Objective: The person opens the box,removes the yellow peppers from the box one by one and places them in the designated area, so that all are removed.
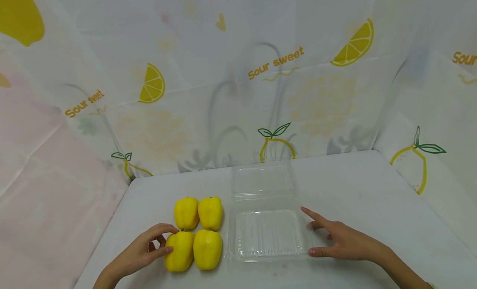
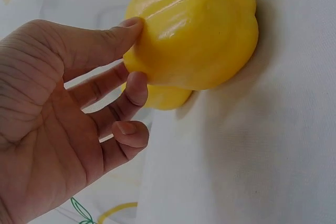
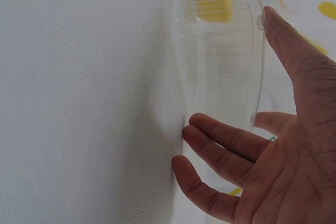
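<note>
Four-sided in outline, a cluster of several yellow bell peppers stands in two rows. My left hand (image 1: 145,249) holds the near-left bell pepper (image 1: 179,252) at its outer side, thumb and forefinger against it. The left wrist view shows the thumb on the yellow skin, the forefinger partly hidden behind, and the other fingers curled beside it. A clear plastic clamshell box (image 1: 270,233) lies with its lid (image 1: 263,179) folded back. At the box's right side, my right hand (image 1: 344,241) is spread with relaxed fingers; its thumb (image 3: 286,38) is at the rim.
Behind the near pair are the far-left bell pepper (image 1: 186,213) and far-right bell pepper (image 1: 210,213). Another bell pepper (image 1: 207,249) sits between the held one and the box. A white cloth covers the table (image 1: 354,189); a lemon-print curtain (image 1: 223,94) hangs behind.
</note>
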### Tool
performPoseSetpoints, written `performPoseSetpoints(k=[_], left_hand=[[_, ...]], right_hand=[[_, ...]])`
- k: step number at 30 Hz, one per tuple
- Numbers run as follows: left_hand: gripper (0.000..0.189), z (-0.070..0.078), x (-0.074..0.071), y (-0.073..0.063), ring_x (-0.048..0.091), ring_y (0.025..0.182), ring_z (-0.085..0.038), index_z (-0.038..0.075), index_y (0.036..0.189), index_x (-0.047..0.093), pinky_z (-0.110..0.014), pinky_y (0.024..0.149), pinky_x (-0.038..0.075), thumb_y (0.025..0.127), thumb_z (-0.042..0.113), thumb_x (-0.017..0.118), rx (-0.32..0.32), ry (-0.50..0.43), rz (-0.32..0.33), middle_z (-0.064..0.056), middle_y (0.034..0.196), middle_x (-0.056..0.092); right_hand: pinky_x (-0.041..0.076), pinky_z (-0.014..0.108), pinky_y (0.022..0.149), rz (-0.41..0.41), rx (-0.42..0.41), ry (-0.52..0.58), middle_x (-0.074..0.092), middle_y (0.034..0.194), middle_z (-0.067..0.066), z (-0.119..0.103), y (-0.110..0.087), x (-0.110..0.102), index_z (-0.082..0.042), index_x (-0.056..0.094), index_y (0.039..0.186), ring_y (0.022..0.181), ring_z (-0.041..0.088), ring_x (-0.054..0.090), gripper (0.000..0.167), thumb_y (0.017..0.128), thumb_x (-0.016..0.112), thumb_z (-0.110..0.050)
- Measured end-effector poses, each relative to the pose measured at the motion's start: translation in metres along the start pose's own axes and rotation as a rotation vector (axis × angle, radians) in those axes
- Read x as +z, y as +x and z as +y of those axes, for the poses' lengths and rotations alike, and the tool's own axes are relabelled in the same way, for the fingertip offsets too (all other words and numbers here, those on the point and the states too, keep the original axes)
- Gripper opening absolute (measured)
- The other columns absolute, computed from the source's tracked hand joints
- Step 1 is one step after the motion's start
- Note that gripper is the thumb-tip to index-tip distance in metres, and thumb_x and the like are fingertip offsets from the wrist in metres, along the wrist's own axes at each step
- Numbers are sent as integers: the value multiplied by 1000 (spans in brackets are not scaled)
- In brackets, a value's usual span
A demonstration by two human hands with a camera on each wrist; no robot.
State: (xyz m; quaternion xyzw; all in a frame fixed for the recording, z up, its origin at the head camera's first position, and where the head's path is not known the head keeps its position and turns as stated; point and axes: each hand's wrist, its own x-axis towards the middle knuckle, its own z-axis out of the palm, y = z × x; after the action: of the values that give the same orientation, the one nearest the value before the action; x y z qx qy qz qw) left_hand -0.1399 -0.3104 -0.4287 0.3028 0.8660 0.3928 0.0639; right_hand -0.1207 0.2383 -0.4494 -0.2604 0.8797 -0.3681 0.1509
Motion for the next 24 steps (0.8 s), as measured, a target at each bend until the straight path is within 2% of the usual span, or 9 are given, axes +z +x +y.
performPoseSetpoints(k=[9,18,24], left_hand=[[34,2,-2,-1,55,78,-10,11,125,59,-24,56,47,93,12,69,19,41,57,-10,119,59],[31,2,0,-1,56,78,-9,12,122,60,-24,56,47,93,14,69,-1,68,94,-7,116,61],[29,1,-3,0,56,77,-9,12,121,62,-24,56,46,93,14,69,-19,86,115,-6,112,62]], right_hand=[[50,40,84,-14,10,2,55,132,5,0,0,-2,-25,11,159,107,29,59,95,88,69,-52],[51,37,84,-37,-40,25,58,131,2,4,0,-6,-23,9,159,115,25,56,95,90,68,-49],[52,37,84,-45,-38,39,58,131,3,5,0,-6,-23,7,159,117,23,55,96,90,68,-48]])
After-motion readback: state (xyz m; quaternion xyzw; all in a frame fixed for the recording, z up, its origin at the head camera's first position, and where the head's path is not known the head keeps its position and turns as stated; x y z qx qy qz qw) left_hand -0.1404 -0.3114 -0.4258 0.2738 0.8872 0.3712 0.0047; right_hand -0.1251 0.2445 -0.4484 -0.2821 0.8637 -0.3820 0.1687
